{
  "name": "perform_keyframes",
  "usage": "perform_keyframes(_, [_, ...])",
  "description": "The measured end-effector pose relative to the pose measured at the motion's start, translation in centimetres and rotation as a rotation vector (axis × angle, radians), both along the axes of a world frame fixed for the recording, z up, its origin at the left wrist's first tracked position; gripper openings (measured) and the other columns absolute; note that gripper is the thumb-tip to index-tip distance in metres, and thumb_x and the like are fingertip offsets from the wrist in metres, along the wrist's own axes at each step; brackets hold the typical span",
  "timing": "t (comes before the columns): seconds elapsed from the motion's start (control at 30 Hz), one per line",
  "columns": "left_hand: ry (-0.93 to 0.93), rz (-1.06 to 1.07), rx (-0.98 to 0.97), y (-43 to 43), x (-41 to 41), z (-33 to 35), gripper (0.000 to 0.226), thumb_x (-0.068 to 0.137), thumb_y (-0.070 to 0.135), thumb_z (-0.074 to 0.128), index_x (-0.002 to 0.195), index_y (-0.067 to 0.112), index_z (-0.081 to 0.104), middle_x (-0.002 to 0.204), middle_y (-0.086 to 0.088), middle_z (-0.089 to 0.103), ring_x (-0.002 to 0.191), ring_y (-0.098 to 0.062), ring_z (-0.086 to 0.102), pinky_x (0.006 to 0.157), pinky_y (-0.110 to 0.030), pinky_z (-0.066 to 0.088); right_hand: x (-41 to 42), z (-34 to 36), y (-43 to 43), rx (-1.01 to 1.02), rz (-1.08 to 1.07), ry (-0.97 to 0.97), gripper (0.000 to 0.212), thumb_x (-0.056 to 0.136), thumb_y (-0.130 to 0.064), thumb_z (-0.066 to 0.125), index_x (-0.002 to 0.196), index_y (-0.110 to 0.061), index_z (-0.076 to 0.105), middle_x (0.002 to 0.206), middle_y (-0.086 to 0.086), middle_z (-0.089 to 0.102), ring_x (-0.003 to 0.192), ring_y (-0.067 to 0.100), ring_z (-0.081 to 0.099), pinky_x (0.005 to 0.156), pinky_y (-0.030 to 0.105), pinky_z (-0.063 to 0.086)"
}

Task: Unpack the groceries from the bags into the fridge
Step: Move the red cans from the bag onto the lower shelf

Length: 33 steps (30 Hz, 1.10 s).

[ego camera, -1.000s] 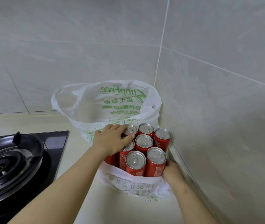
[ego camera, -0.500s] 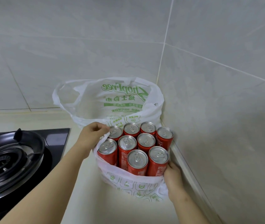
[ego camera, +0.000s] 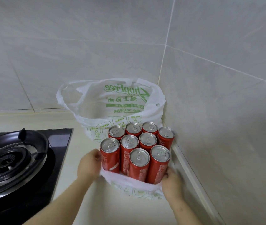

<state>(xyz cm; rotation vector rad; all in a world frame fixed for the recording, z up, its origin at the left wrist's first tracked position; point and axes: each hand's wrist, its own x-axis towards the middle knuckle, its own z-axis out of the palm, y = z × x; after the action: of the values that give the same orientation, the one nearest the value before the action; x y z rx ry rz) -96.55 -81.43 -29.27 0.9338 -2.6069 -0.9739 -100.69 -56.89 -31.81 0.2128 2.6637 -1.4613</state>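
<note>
- The plastic bag (ego camera: 124, 101), white with green print, sits at the far right corner of the counter (ego camera: 86, 125), where the two tiled walls (ego camera: 96, 46) meet.
- Its back side stands tall and open. Its front side lies low around the bottom of the load.
- Nine red cans (ego camera: 139, 161) stand upright inside it, packed touching one another in a tight block. Their silver tops and most of their sides are bare above the lowered plastic.
- The left hand (ego camera: 89, 164) is at the block's left side, its fingers (ego camera: 96, 155) curled against the nearest can and gathering the lowered bag edge there.
- The right hand (ego camera: 172, 182) is at the block's front right corner, beside the right wall. Its fingers (ego camera: 168, 173) are curled over the bag's rim below the front cans.
- Neither hand holds a can. Both grip only plastic.
- A gas hob (ego camera: 15, 156) takes up the counter's left side, apart from the bag.
- Progress, as I judge it: this is very early. The bag's mouth is open and the cans are exposed, which looks like the preparing step.
- None of the nine cans shown has left the bag, and the fridge is not in view.
- What is left looks like nearly everything: lifting the cans out, carrying them to the fridge and setting them inside. Whether other bags wait elsewhere cannot be told.
</note>
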Motion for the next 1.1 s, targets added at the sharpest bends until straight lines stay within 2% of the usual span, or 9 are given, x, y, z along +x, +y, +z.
perform_keyframes(0.07, [-0.154, -0.148, -0.28, 1.0, 1.3, -2.1, 0.004, 0.083, 0.016, 0.052, 0.081, 0.015, 0.055, 0.086, -0.002, 0.052, 0.084, -0.023, 0.052, 0.06, -0.027, 0.037, 0.9, -0.9, 0.1, 0.409, 0.137, 0.066, 0.039, 0.087, -0.011, 0.046, 0.125, -0.016, 0.053, 0.124, 0.0, 0.06, 0.115, 0.02, 0.053, 0.093, 0.028, 0.043])
perform_keyframes(0.13, [-0.193, -0.2, -0.259, 1.3, 1.4, -2.2, 0.009, 0.082, 0.016, 0.052, 0.074, 0.019, 0.051, 0.082, 0.0, 0.047, 0.083, -0.023, 0.054, 0.062, -0.027, 0.039, 1.1, -1.3, 0.2, 0.582, 0.198, 0.065, 0.052, 0.088, -0.018, 0.048, 0.139, -0.016, 0.04, 0.143, -0.002, 0.044, 0.133, 0.016, 0.038, 0.108, 0.029, 0.031])
perform_keyframes(0.3, [0.015, -0.1, 0.309, 0.7, 1.2, 0.4, 0.026, 0.085, 0.012, 0.043, 0.091, 0.017, 0.068, 0.099, -0.01, 0.07, 0.088, -0.026, 0.058, 0.076, -0.028, 0.044, 2.0, -0.3, -0.5, 0.126, 0.053, 0.076, 0.033, 0.076, -0.006, 0.057, 0.108, -0.013, 0.058, 0.106, 0.005, 0.065, 0.102, 0.028, 0.06, 0.086, 0.038, 0.05])
perform_keyframes(0.43, [-0.233, -0.223, -0.217, 2.2, 3.3, -1.5, 0.032, 0.093, 0.024, 0.036, 0.122, 0.022, 0.048, 0.131, 0.001, 0.048, 0.135, -0.025, 0.031, 0.101, -0.039, 0.031, 3.9, -0.6, -0.4, 0.489, 0.2, 0.002, 0.078, 0.082, -0.036, 0.057, 0.147, -0.015, 0.02, 0.153, 0.001, 0.029, 0.141, 0.017, 0.025, 0.114, 0.032, 0.022])
perform_keyframes(0.53, [-0.376, -0.212, -0.266, 2.9, 4.0, -2.6, 0.049, 0.096, 0.033, 0.034, 0.143, 0.025, 0.026, 0.153, 0.006, 0.017, 0.145, -0.029, -0.001, 0.111, -0.045, 0.014, 4.0, 0.0, -0.2, 0.658, 0.234, -0.042, 0.079, 0.089, -0.044, 0.044, 0.15, -0.013, 0.004, 0.159, 0.0, 0.004, 0.146, 0.017, -0.001, 0.117, 0.034, 0.005])
perform_keyframes(0.73, [0.109, 0.141, -0.158, 4.9, 5.1, 0.1, 0.043, 0.079, 0.011, 0.056, 0.122, 0.01, 0.055, 0.123, -0.019, 0.05, 0.118, -0.04, 0.04, 0.095, -0.045, 0.034, 4.1, 2.5, 0.3, 0.469, -0.02, 0.215, 0.048, 0.086, -0.029, 0.054, 0.133, -0.02, 0.046, 0.141, 0.0, 0.047, 0.139, 0.018, 0.029, 0.113, 0.039, 0.017])
perform_keyframes(0.87, [0.567, 0.099, -0.227, 7.9, 5.0, 3.2, 0.049, 0.072, 0.03, 0.042, 0.11, 0.003, 0.057, 0.089, -0.017, 0.055, 0.087, -0.034, 0.047, 0.08, -0.031, 0.031, 4.1, 4.7, 0.0, 0.148, -0.039, 0.471, 0.044, 0.083, -0.019, 0.054, 0.128, -0.016, 0.053, 0.129, 0.003, 0.057, 0.126, 0.025, 0.046, 0.106, 0.04, 0.031])
perform_keyframes(0.97, [0.593, -0.149, -0.219, 9.8, 4.0, 4.9, 0.05, 0.076, 0.041, 0.048, 0.12, 0.017, 0.053, 0.101, -0.008, 0.051, 0.095, -0.024, 0.043, 0.085, -0.026, 0.032, 4.1, 6.1, -0.4, -0.016, 0.094, 0.543, 0.055, 0.079, -0.024, 0.044, 0.133, -0.019, 0.049, 0.14, 0.0, 0.047, 0.131, 0.019, 0.041, 0.108, 0.037, 0.034])
perform_keyframes(1.1, [0.434, -0.368, -0.394, 10.7, 2.8, 4.4, 0.054, 0.071, 0.053, 0.053, 0.117, 0.026, 0.059, 0.112, -0.007, 0.052, 0.098, -0.029, 0.053, 0.085, -0.038, 0.045, 3.7, 5.9, -0.5, 0.146, 0.259, 0.587, 0.046, 0.087, -0.021, 0.051, 0.133, -0.022, 0.051, 0.155, 0.002, 0.023, 0.141, 0.021, 0.026, 0.103, 0.025, 0.026])
